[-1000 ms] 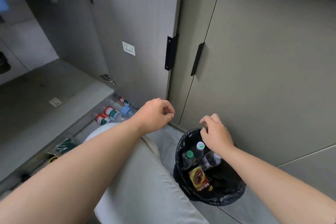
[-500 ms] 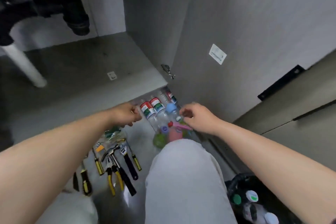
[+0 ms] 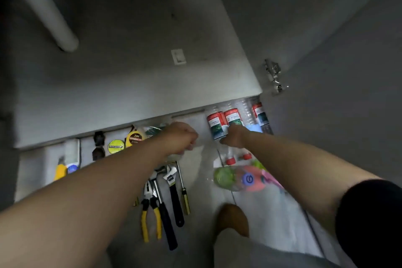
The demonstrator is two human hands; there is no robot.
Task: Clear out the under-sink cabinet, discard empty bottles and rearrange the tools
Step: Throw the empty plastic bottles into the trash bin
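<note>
View from above, looking down at the floor in front of the open cabinet [image 3: 130, 67], with a white pipe [image 3: 50, 15] standing at its back left. My left hand [image 3: 181, 137] hangs in a loose fist above the tools. Something pale and clear shows under it, and I cannot tell whether I hold it. My right hand [image 3: 235, 139] has its fingers curled at the near end of a red-and-green labelled bottle [image 3: 216, 125]. Blur hides whether the grasp has closed.

That bottle lies on the floor just before the cabinet edge, the leftmost in a row of bottles lying side by side. A green and pink bottle [image 3: 237, 178] lies nearer to me. To the left lie pliers [image 3: 151, 213], a wrench [image 3: 171, 183], a screwdriver [image 3: 184, 198] and a yellow tape measure [image 3: 134, 137].

I judge the step to be picking up a bottle for discarding. To do it well, I would wrap the right hand round the body rather than the neck. I would lift straight up so the neighbours do not roll, and feel the weight to confirm the bottle is empty.
</note>
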